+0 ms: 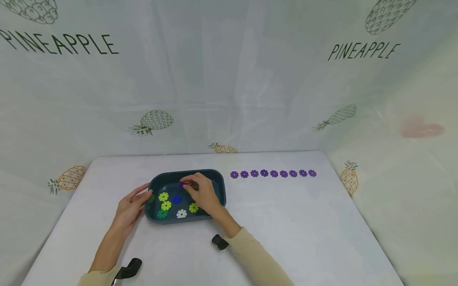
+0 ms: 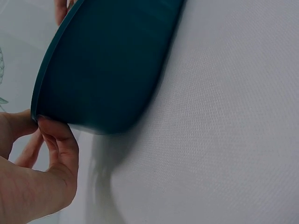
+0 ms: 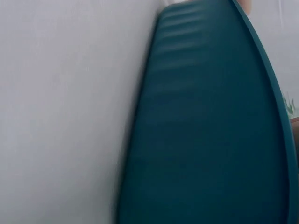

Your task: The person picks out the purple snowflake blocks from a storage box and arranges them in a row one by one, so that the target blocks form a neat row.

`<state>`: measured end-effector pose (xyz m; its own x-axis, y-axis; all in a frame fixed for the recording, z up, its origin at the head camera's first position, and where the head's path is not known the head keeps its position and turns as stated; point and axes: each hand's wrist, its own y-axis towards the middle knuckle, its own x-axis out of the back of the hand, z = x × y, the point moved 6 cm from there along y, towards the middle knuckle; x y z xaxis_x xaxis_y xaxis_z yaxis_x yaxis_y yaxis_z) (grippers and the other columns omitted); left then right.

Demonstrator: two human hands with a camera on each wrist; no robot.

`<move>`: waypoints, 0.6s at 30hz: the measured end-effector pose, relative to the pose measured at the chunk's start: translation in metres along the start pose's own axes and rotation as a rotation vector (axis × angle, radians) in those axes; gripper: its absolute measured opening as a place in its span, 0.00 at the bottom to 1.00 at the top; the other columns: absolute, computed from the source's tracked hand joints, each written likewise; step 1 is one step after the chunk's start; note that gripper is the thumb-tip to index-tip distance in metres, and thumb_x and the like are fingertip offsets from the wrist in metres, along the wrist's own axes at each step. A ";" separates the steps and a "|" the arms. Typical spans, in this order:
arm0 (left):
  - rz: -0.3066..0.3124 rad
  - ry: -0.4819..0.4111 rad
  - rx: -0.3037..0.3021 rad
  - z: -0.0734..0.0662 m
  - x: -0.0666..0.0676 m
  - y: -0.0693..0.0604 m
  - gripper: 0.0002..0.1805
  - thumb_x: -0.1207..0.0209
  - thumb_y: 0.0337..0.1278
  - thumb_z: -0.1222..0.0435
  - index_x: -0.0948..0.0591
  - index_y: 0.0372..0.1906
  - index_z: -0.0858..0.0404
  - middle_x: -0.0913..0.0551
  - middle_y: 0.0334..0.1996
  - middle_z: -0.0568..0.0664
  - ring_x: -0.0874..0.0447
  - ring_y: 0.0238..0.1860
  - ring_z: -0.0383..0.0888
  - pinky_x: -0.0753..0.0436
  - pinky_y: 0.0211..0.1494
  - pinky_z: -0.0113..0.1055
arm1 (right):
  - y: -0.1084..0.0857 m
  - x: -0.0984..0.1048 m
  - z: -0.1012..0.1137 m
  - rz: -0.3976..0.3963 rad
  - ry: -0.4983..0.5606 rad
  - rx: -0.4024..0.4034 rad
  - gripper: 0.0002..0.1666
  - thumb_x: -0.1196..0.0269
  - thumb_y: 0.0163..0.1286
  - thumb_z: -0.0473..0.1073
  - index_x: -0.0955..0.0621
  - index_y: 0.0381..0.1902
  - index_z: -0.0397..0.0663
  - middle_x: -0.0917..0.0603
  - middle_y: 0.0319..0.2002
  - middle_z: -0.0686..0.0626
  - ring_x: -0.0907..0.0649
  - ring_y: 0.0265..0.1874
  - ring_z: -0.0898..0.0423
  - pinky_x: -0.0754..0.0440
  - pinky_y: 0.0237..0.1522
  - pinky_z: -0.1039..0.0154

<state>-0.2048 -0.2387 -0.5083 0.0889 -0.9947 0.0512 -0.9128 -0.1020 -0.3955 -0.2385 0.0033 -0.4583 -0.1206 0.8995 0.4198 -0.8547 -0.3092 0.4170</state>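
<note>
A dark teal tray (image 1: 157, 217) stands on the white table. My left hand (image 1: 129, 208) grips its left rim between thumb and fingers; the left wrist view shows this hand (image 2: 51, 163) pinching the edge of the tray (image 2: 107, 70). Over the tray, my right hand (image 1: 203, 193) pinches a purple flower-shaped disc (image 1: 181, 184), partly hidden by the fingers. Inside lie yellow-green discs (image 1: 166, 205), green discs (image 1: 162, 214), a blue disc (image 1: 177, 199) and a white disc (image 1: 181, 213). The right wrist view shows mostly the tray's outer wall (image 3: 201, 116).
A straight row of several purple flower-shaped discs (image 1: 274, 173) lies on the table (image 1: 293, 230) to the right of the tray. A pineapple-print curtain (image 1: 229, 79) hangs behind and at both sides. Black camera mounts (image 1: 130, 268) are strapped at both wrists.
</note>
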 end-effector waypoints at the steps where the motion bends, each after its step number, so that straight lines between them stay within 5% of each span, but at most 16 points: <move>1: 0.001 -0.001 0.000 0.000 0.000 0.000 0.39 0.34 0.63 0.45 0.30 0.76 0.52 0.17 0.46 0.33 0.22 0.47 0.34 0.22 0.42 0.25 | -0.001 0.004 -0.001 -0.008 0.002 0.000 0.10 0.33 0.71 0.32 0.13 0.48 0.39 0.17 0.41 0.46 0.17 0.42 0.56 0.17 0.46 0.71; 18: 0.023 -0.036 0.011 0.002 0.000 0.000 0.38 0.34 0.64 0.46 0.30 0.76 0.51 0.17 0.49 0.34 0.22 0.48 0.33 0.22 0.43 0.25 | -0.010 0.067 -0.027 -0.118 0.051 -0.120 0.13 0.32 0.71 0.35 0.13 0.52 0.44 0.14 0.45 0.47 0.15 0.45 0.52 0.16 0.49 0.65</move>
<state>-0.2040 -0.2389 -0.5097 0.0829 -0.9965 0.0090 -0.9103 -0.0794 -0.4063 -0.2521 0.0750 -0.4560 -0.0384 0.9430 0.3307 -0.9182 -0.1638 0.3607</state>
